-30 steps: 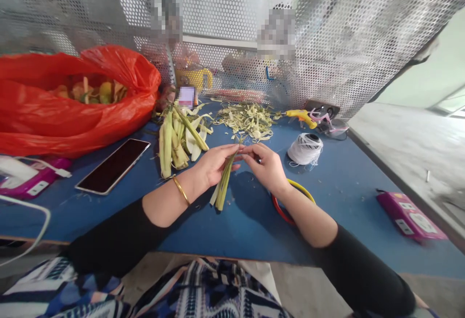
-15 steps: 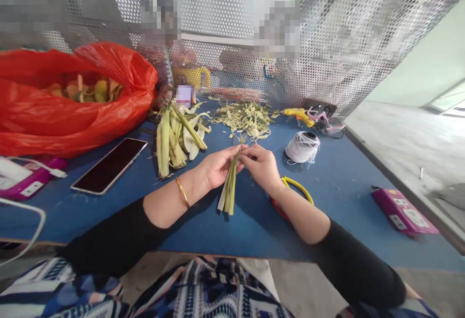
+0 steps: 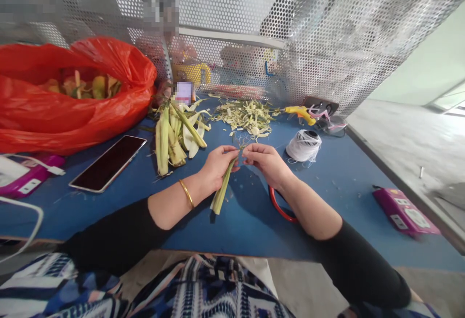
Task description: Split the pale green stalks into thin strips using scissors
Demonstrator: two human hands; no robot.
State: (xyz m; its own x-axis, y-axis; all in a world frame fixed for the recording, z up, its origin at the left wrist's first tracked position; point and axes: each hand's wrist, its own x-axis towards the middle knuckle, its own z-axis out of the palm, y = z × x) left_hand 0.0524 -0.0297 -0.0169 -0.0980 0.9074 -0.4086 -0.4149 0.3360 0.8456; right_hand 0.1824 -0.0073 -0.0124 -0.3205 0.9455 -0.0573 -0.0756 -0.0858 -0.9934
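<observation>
- Right in the middle of it all, the bundle of green strips (image 3: 222, 193) slants down toward the person, its narrow end up among the fingers, its broad end hanging out below them.
- The left hand (image 3: 217, 166) has it! Thumb over the front and the other fingers curled behind, clamped around the bundle's upper part.
- And here's the right hand (image 3: 268, 164), just right of the bundle's narrow end, thumb and forefinger drawn in close; whether they pinch anything fine there, I can't tell.
- Wispy ends poke out past the fingers at the bundle's top, and down at the bottom you can't call whether the broad end touches the blue surface (image 3: 240, 243).
- Over to the left of the bundle and farther off, a clump of green husks (image 3: 176, 136); straight beyond the bundle, a loose heap of shreds (image 3: 249, 117).
- Right of the bundle, a spool of white thread (image 3: 304, 146) sits upright, and nearer, a red curved handle (image 3: 279, 206) shows from under the right forearm.
- Well left of the bundle, a dark-screened phone (image 3: 108, 164) lies flat, with the red plastic bag (image 3: 119, 126) bulging beyond it.
</observation>
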